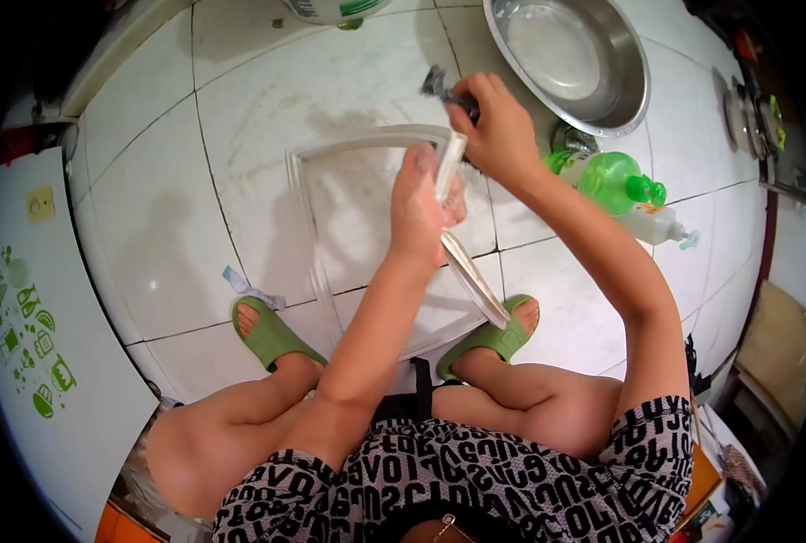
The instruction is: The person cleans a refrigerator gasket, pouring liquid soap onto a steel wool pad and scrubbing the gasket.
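A clear panel with a pale raised rim (305,213), like a refrigerator shelf, stands tilted between my feet. My left hand (421,204) is closed around its right side, where the white edge strip (475,276) runs down toward my right slipper. My right hand (498,127) pinches a small dark brush (436,83) just above the panel's upper right corner. The brush's bristly end points to the left, and its other end is partly hidden behind my fingers. I cannot tell whether the brush touches the rim.
Right of my right hand are a large metal basin (593,109), a green bottle (609,181) and a clear pump bottle (652,224). A white bucket (331,9) stands at the top. A crumpled wrapper (256,291) lies by my left green slipper (276,333). A pale cabinet (50,344) borders the left.
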`<state>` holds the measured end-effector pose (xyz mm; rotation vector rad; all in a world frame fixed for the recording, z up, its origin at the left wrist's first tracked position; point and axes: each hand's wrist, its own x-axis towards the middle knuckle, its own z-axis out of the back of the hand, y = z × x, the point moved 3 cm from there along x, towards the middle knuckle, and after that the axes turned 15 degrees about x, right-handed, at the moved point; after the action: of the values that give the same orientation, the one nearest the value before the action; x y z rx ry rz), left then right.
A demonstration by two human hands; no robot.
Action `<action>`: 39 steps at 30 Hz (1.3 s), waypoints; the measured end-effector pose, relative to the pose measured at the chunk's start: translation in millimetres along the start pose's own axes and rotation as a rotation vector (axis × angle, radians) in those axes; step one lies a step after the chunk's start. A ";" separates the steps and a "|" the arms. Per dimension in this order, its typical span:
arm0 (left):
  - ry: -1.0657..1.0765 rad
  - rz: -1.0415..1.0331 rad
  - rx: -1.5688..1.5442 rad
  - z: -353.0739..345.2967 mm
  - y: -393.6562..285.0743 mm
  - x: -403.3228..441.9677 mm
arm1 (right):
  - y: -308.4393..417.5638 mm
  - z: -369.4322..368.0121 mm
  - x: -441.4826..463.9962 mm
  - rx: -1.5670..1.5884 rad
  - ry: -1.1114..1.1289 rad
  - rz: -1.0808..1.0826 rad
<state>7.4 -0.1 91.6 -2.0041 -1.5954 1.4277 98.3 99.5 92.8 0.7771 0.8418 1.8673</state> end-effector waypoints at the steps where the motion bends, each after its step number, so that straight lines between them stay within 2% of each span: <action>1: -0.036 -0.023 0.010 1.4 -5.0 2.2 | -2.8 -0.1 -5.4 0.066 0.041 -0.029; 2: -0.025 -0.067 0.017 8.6 -1.3 7.3 | -11.7 0.2 -6.2 0.110 0.126 -0.206; 3: -0.023 -0.076 0.021 10.1 1.8 9.8 | -8.6 4.3 -1.8 0.113 0.122 -0.197; 5: -0.118 -0.286 0.168 13.1 3.8 9.6 | -8.5 0.5 -3.1 0.838 0.333 -0.667; 6: -0.086 -0.335 0.229 12.9 3.0 7.8 | -16.3 -3.0 -6.6 0.911 0.370 -0.812; 7: -0.077 -0.336 0.229 17.2 8.3 12.4 | 13.7 3.2 -6.2 0.993 0.481 -0.901; 9: -0.188 -0.824 0.677 23.2 4.7 12.5 | 19.3 5.6 -7.3 1.023 0.594 -0.758; 11: -0.219 -0.802 0.758 23.9 4.6 2.8 | 27.8 13.8 -4.8 0.954 0.615 -0.672; 14: -0.228 -0.603 0.777 15.3 -6.2 -5.9 | 39.9 19.0 -1.3 0.874 0.621 -0.529; 15: -0.231 -0.610 0.777 15.7 -6.3 -3.9 | 42.8 20.1 -1.7 0.808 0.624 -0.479; 17: -0.199 -0.373 0.230 16.4 -0.9 1.2 | 51.7 21.4 -2.3 0.726 0.607 -0.427; 18: -0.204 -0.246 -0.073 10.0 -5.3 -1.3 | 50.4 20.2 -4.0 0.634 0.578 -0.313; 19: -0.209 -0.255 -0.071 10.6 -8.4 1.6 | 47.3 17.3 -6.4 0.546 0.548 -0.197; 21: -0.252 0.024 -0.237 14.6 -2.6 13.2 | 44.7 10.2 -14.9 0.567 0.541 -0.203; 23: -0.252 0.026 -0.177 23.9 4.6 19.7 | 42.9 9.7 -15.8 0.583 0.531 -0.215; 26: -0.353 -0.097 -0.005 16.2 -19.3 4.2 | 42.4 15.6 -12.7 0.620 0.554 -0.306; 28: -0.377 -0.396 0.279 7.2 -59.7 -12.3 | 45.9 22.4 -10.0 0.792 0.612 -0.500; 32: -0.073 -1.078 0.546 0.1 -127.3 -17.3 | 40.3 36.6 7.2 0.870 0.464 -0.380; 33: -0.064 -1.093 0.556 -2.5 -139.4 -15.8 | 40.3 41.7 16.6 0.930 0.334 -0.408; 35: -0.040 -1.376 0.554 -13.8 -163.1 -24.7 | 51.5 57.4 22.8 1.058 0.230 -0.380; 36: -0.031 -1.388 0.559 -14.6 -164.6 -26.4 | 51.2 66.3 26.3 1.100 0.210 -0.380; 37: -0.001 -1.242 0.501 -11.0 -160.5 -24.7 | 57.3 71.2 29.3 1.133 0.184 -0.363; 39: 0.037 -1.104 0.448 -2.9 -144.2 -17.6 | 67.7 76.5 28.5 1.165 0.138 -0.360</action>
<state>-80.9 43.0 198.6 -0.6498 -1.6933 1.0894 115.5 119.4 195.5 1.0608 2.0538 0.9938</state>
